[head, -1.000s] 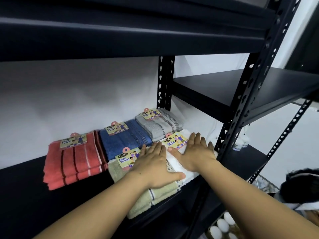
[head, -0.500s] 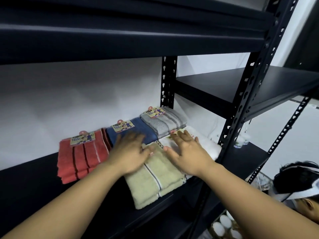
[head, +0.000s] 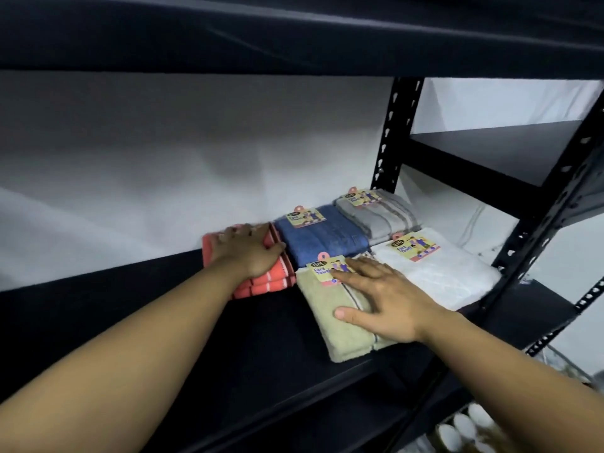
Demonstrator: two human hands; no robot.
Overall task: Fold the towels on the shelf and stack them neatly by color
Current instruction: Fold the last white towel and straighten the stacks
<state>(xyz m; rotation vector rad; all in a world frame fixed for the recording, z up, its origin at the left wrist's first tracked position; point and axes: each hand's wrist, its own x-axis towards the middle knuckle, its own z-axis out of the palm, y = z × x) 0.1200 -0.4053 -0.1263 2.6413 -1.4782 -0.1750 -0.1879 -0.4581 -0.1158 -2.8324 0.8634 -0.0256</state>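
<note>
Folded face towels lie in two rows on the black shelf (head: 137, 318). At the back are a red striped towel stack (head: 264, 284), a blue towel (head: 322, 238) and a grey striped towel (head: 380, 217). In front lie a beige towel (head: 330, 318) and a white towel (head: 438, 273). My left hand (head: 246, 253) lies flat on top of the red stack, thumb against its right edge. My right hand (head: 382, 297) rests flat on the beige towel, fingers over its paper label (head: 322, 268).
A black upright post (head: 394, 135) stands behind the grey towel and another post (head: 542, 220) to the right of the white one. The shelf above (head: 294, 31) hangs low. White rounded objects (head: 464, 429) sit below at bottom right.
My left hand has left the beige towel and moved left onto the red stack. My right hand has shifted from the white towel onto the beige one. The view has swung right.
</note>
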